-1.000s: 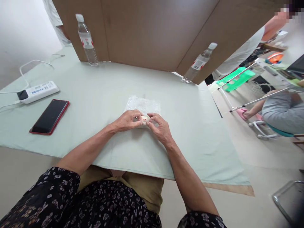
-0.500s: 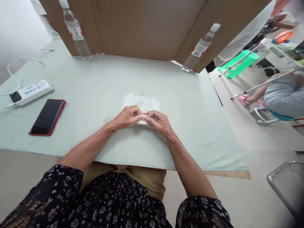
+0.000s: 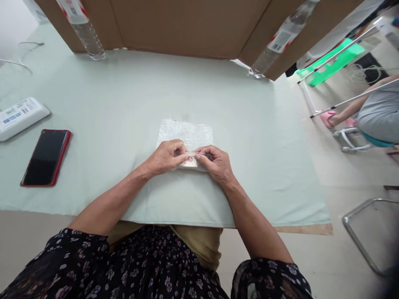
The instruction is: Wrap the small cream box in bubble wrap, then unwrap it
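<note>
A clear bubble wrap bag (image 3: pixel 186 131) lies flat on the cloth-covered table in front of me. My left hand (image 3: pixel 166 157) pinches its near edge between thumb and fingers. From the other side, my right hand (image 3: pixel 216 162) grips the same edge, with the fingertips of both hands close together. A small whitish patch (image 3: pixel 189 162) shows beneath the fingertips; whether it is inside the bubble wrap I cannot tell.
A phone in a red case (image 3: pixel 46 158) and a white power strip (image 3: pixel 21 116) lie at the left. Two water bottles (image 3: pixel 89 39) stand against a brown cardboard panel (image 3: pixel 181 29) at the back. Beyond the table's right edge, a person (image 3: pixel 380 114) sits near a green stool (image 3: pixel 336 62).
The view has tilted down and come slightly closer. Both hands stay on the near edge of the bubble wrap, the right one a little farther from the left.
</note>
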A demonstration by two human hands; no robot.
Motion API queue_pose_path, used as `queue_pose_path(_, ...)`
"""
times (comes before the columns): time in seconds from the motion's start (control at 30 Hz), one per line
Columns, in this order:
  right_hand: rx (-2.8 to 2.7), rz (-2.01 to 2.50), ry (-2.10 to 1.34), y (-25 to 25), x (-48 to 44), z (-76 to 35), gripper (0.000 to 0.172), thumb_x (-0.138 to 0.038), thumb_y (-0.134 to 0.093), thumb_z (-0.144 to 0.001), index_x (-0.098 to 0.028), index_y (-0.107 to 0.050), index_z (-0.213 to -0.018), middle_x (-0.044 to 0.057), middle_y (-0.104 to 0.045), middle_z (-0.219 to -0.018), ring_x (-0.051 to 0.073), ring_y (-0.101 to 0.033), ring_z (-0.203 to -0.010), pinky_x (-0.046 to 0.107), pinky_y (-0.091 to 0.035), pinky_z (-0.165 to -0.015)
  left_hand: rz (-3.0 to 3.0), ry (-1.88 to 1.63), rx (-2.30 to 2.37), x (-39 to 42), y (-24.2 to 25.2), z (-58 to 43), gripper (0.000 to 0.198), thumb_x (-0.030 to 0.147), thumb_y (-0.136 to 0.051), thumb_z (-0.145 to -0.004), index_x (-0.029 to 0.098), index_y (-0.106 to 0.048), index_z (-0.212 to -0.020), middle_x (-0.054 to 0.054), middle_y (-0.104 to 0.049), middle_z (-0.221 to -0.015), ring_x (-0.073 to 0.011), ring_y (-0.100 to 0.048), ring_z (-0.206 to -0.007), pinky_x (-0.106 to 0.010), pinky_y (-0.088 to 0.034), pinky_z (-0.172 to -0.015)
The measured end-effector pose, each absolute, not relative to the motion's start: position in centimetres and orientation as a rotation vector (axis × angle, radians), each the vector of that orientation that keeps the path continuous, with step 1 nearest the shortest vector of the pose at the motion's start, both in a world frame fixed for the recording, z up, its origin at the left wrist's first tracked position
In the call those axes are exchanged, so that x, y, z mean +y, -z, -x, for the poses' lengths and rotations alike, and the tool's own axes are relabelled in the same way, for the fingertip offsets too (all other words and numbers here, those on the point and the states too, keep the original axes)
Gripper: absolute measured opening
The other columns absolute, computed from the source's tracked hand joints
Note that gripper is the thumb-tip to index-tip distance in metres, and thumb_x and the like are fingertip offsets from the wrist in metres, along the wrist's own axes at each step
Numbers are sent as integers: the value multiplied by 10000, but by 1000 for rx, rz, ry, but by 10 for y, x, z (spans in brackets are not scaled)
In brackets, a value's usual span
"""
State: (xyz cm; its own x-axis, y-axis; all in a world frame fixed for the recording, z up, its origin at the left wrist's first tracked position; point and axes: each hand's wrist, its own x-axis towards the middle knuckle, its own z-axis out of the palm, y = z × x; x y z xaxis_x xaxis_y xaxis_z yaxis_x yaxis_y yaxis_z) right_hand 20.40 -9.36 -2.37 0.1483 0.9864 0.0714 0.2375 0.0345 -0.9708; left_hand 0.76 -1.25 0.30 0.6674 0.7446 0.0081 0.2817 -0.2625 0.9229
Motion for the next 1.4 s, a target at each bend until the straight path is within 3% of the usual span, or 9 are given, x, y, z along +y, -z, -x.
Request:
queue_pose_path(0.1,-1326,1509,-731,26,-94,-207,270,-416,-730,-858,-223,-600,-722,22,-736,-810,164,-638,-712,311,-492,-680,-1857,-568,812,-14,-5,-9,179,250,-681,-814,176,-586,-681,-8,-699,-809,-129,-608,-743,-252,-433,-674)
queue_pose_path(0.27,-1472,1548,-10,16,-103,-207,125,-334,-664,-925,-238,-612,-866,60,-739,-953,226,-691,-931,395,-505,-854,-1826,-569,823,-18,-10,-9,138,201,-664,-828,179,-618,-700,-10,-715,-807,-135,-635,-761,-261,-461,-700)
queue_pose_path(0.37,-1609,1418,238,6,-111,-201,44,-224,-660,-927,-246,-625,-939,34,-744,-920,203,-689,-870,386,-476,-851,-1795,-542,833,-18,-11,-9,135,193,-661,-827,181,-623,-698,-8,-713,-802,-131,-637,-755,-256,-461,-687)
queue_pose_path(0.57,-1986,1301,151,7,-114,-185,103,-167,-654,-932,-204,-665,-1027,31,-792,-1021,193,-698,-965,378,-416,-899,-1824,-559,822,-16,-10,-9,153,195,-648,-837,184,-597,-693,-5,-705,-786,-131,-640,-771,-261,-481,-729)
queue_pose_path(0.77,-2009,1348,81,10,-114,-184,87,-197,-647,-946,-193,-683,-1026,45,-789,-1058,202,-689,-1001,379,-403,-921,-1804,-451,872,-13,-9,-7,143,268,-646,-857,184,-607,-748,-22,-715,-847,-144,-643,-790,-278,-490,-732)
queue_pose_path(0.9,-2051,1355,90,9,-114,-186,134,-221,-649,-957,-197,-673,-1086,48,-779,-1061,209,-668,-1010,386,-388,-931,-1898,-339,919,-7,-19,1,194,372,-678,-835,193,-633,-897,-32,-703,-920,-170,-631,-827,-293,-493,-718)
queue_pose_path(1.0,-2094,1389,94,9,-115,-187,194,-216,-626,-970,-219,-662,-1160,43,-768,-1087,213,-644,-1036,392,-377,-945,-1930,-268,960,-6,-29,10,328,341,-699,-795,213,-631,-1089,-42,-703,-1032,-199,-654,-926,-304,-513,-762)
queue_pose_path(1.2,-2149,1462,36,10,-115,-186,256,-206,-583,-987,-268,-646,-1227,43,-738,-1123,230,-603,-1084,411,-352,-965,-1888,-287,1211,-17,-28,27,268,290,-572,-854,221,-635,-1106,24,-643,-767,-131,-541,-613,-264,-427,-586)
queue_pose_path(1.4,-2194,1504,99,9,-113,-181,269,-177,-540,-995,-282,-638,-1222,46,-722,-1120,231,-576,-1067,408,-334,-961,-1797,-348,1516,-31,-24,52,309,340,-621,-825,194,-653,-1095,10,-668,-776,-144,-589,-651,-285,-479,-642)
